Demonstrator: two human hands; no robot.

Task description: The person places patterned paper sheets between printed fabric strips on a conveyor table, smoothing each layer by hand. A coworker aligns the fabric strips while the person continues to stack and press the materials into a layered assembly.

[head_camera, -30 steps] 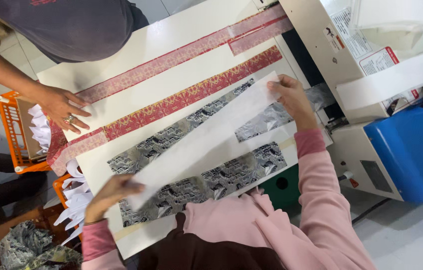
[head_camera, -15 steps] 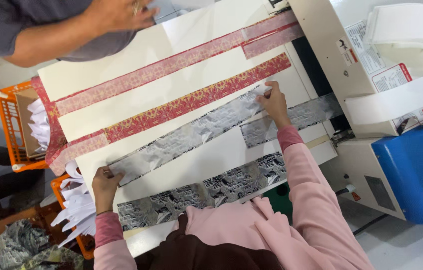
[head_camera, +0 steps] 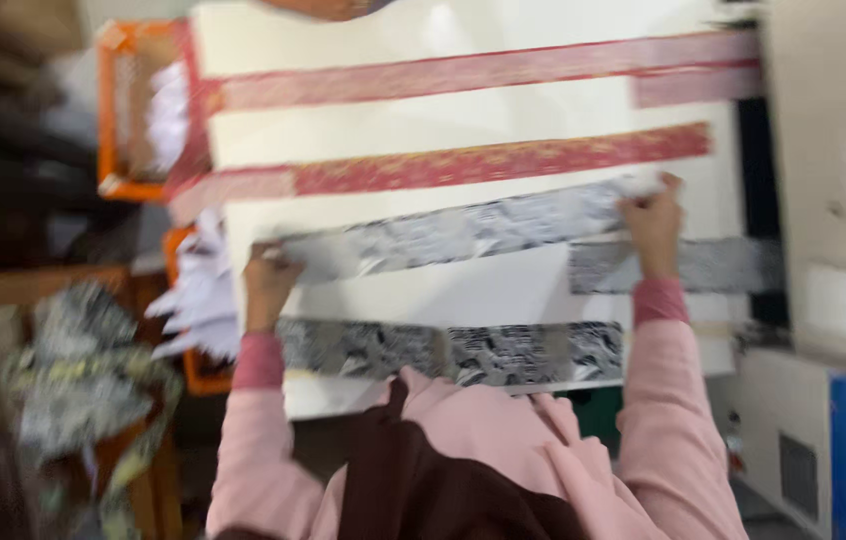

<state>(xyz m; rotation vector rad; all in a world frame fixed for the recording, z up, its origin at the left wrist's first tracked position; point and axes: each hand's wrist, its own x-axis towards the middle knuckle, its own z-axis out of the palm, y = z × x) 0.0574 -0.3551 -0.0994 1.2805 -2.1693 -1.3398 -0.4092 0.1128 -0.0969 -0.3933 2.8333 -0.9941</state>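
Orange crates [head_camera: 123, 110] sit off the bench's [head_camera: 543, 290] left edge. The left hand [head_camera: 268, 285] pinches the left end of a grey patterned strip [head_camera: 463, 228] lying across the bench's middle; the right hand [head_camera: 653, 220] grips its right end, fingers closed. Red strips [head_camera: 483, 165] lie toward the far edge, another grey strip [head_camera: 443, 352] along the near edge.

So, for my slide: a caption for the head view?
Both hands, left and right, press a grey patterned strip onto a white table.
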